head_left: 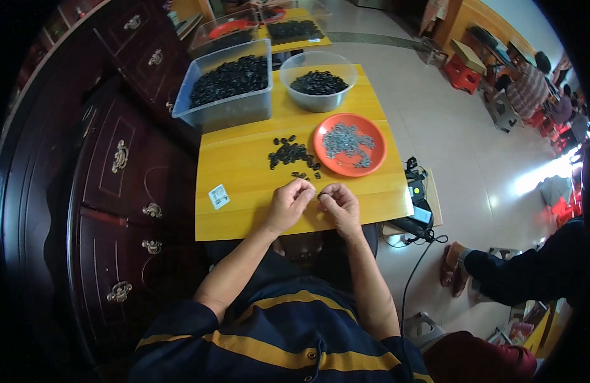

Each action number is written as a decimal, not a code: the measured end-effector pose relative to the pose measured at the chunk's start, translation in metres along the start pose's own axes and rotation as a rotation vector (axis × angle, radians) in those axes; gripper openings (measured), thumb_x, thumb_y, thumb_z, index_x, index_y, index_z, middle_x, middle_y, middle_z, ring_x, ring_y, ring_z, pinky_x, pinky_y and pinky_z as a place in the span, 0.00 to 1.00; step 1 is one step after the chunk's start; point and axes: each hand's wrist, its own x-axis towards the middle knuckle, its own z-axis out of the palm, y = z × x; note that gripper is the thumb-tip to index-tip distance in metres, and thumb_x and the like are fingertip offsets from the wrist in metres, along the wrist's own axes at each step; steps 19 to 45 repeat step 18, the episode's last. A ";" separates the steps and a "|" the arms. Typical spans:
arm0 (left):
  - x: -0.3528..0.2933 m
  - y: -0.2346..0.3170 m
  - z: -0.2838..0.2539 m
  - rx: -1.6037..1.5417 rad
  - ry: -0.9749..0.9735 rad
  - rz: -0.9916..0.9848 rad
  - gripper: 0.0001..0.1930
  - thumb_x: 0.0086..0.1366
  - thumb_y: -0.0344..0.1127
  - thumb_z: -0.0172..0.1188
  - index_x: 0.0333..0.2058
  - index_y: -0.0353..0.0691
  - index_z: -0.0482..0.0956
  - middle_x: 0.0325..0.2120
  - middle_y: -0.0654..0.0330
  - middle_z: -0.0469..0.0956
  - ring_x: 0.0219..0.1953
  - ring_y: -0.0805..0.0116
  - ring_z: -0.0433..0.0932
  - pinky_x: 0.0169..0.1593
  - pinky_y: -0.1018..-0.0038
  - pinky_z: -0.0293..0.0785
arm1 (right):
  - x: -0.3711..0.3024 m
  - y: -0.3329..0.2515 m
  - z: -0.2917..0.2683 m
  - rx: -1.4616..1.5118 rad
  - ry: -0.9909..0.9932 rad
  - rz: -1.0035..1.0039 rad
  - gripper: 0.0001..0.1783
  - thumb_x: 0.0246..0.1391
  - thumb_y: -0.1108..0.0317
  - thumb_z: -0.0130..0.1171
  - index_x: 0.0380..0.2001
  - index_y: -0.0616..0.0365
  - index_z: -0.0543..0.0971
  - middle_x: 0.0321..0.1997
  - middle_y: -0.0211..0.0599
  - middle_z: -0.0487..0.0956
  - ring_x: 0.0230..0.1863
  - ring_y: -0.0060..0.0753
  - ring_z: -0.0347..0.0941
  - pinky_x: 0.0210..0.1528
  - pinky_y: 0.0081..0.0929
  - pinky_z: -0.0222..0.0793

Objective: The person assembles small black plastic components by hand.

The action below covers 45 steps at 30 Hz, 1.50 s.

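Over the near part of the yellow table (pixel 237 220), both my hands are close together. Between the thumb and fingers of my right hand (pixel 341 205) is a small black oval piece (pixel 321 195). My left hand (pixel 290 203) is closed in a pinch just left of it; whatever it holds is too small to make out. Beyond my fingertips lies a loose pile of black oval pieces (pixel 290 154), a few of them stray toward me. An orange-red plate (pixel 323 162) to the right of the pile bears many small silvery metal parts (pixel 346 140).
At the far left stands a clear plastic bin (pixel 237 115) full of black pieces, with a translucent bowl (pixel 317 101) of them beside it. A white label (pixel 218 196) lies at left. Dark wooden drawers (pixel 116 191) border the left side; cables and a power adapter (pixel 417 191) sit at right.
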 end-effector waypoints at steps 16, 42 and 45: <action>-0.002 0.009 -0.010 0.119 -0.019 0.017 0.05 0.66 0.29 0.57 0.32 0.34 0.76 0.22 0.62 0.76 0.25 0.78 0.72 0.31 0.77 0.71 | 0.004 0.004 0.008 0.007 -0.026 0.010 0.05 0.57 0.75 0.59 0.37 0.60 0.75 0.33 0.27 0.77 0.31 0.16 0.73 0.33 0.17 0.72; -0.002 0.006 -0.010 0.147 -0.018 0.013 0.05 0.66 0.30 0.58 0.33 0.34 0.76 0.24 0.62 0.78 0.25 0.76 0.73 0.32 0.75 0.72 | 0.004 0.005 0.006 0.002 -0.042 -0.011 0.06 0.57 0.74 0.60 0.37 0.60 0.75 0.33 0.26 0.77 0.31 0.17 0.74 0.34 0.17 0.73; -0.002 0.006 -0.010 0.147 -0.018 0.013 0.05 0.66 0.30 0.58 0.33 0.34 0.76 0.24 0.62 0.78 0.25 0.76 0.73 0.32 0.75 0.72 | 0.004 0.005 0.006 0.002 -0.042 -0.011 0.06 0.57 0.74 0.60 0.37 0.60 0.75 0.33 0.26 0.77 0.31 0.17 0.74 0.34 0.17 0.73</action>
